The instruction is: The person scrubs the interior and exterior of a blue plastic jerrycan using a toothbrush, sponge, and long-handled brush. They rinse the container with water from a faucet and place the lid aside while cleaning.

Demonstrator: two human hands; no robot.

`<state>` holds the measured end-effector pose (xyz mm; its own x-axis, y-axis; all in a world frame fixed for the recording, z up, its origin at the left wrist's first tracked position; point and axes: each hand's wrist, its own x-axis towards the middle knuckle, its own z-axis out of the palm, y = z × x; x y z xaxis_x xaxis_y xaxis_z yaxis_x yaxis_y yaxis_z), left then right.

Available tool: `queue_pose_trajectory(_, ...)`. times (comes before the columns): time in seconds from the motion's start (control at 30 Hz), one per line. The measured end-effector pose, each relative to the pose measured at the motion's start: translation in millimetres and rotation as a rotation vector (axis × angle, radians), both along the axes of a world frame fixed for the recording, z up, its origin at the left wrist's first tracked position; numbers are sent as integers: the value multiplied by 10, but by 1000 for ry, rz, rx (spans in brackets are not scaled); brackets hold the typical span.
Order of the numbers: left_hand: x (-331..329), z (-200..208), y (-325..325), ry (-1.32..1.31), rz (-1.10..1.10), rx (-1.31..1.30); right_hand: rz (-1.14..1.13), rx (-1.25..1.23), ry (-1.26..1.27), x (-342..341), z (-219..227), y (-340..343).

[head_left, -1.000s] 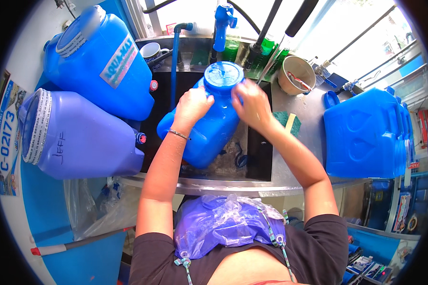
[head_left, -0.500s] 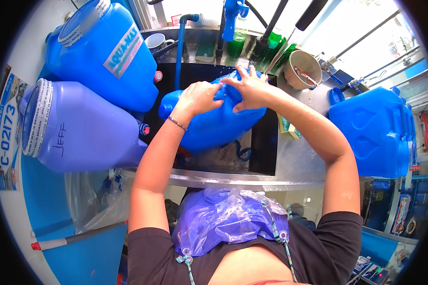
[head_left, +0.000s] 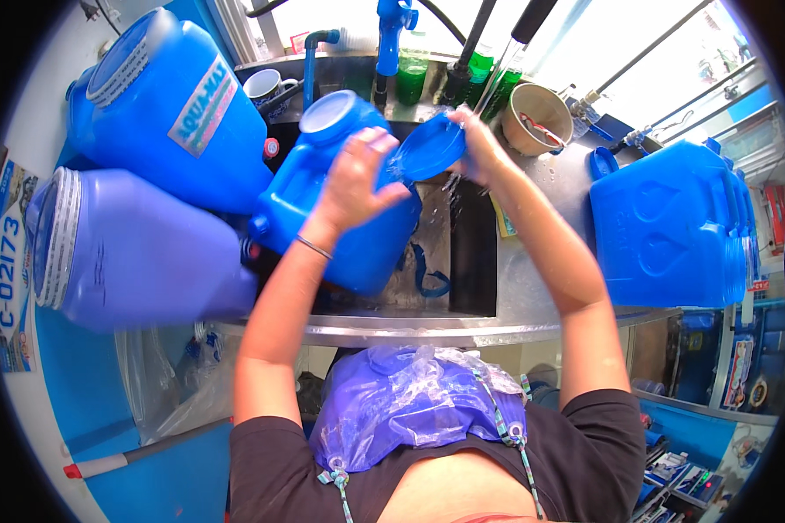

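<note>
A steel counter (head_left: 532,305) ran under a bright window, its sink (head_left: 471,253) sunk dark in the middle. Over the sink a blue jug (head_left: 358,244) leaned, mouth open; its base was hidden behind the left forearm. The left hand (head_left: 353,179) lay spread against the jug's upper side, fingers loose. The right hand (head_left: 480,144) pinched a blue lid (head_left: 427,148) just right of the mouth, fingertips hidden behind it. Two big drums (head_left: 174,113) lay left, a flat can (head_left: 672,227) right.
</note>
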<state>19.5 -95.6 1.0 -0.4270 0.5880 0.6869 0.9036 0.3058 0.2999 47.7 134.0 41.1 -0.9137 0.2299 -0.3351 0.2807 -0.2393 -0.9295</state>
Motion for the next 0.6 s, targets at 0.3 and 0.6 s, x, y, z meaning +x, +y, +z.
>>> queue_pose_trajectory(0.3,274,-697,315,-801,156,236,-109,1561,-539,1181,-1099,874)
queue_pose_trajectory(0.6,229,-981,669,-940,243,209,-37,1214,568,786,-988,324)
